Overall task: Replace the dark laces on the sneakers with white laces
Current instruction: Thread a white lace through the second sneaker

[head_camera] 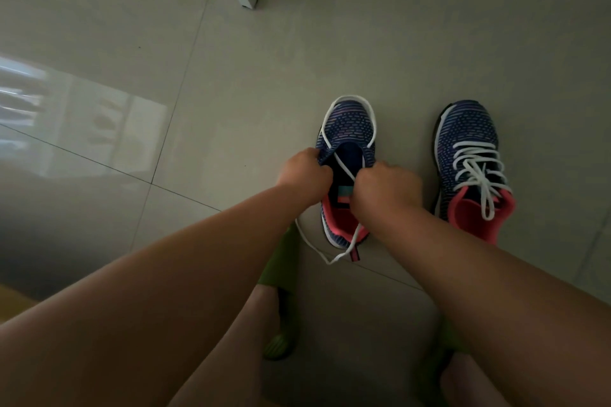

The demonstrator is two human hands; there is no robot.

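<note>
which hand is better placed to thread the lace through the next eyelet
Probably the right hand. It pinches the white lace over the tongue of the unlaced sneaker, so the strand is already in its grip. The left hand grips the sneaker's edge and seems better kept there as the steadying hand.

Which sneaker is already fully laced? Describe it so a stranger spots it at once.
On the grey tiled floor two blue-and-pink sneakers stand side by side. Take the right-hand sneaker, which no hand touches. Its white lace criss-crosses the eyelets, while its neighbour's lace hangs loose around the toe.
</note>
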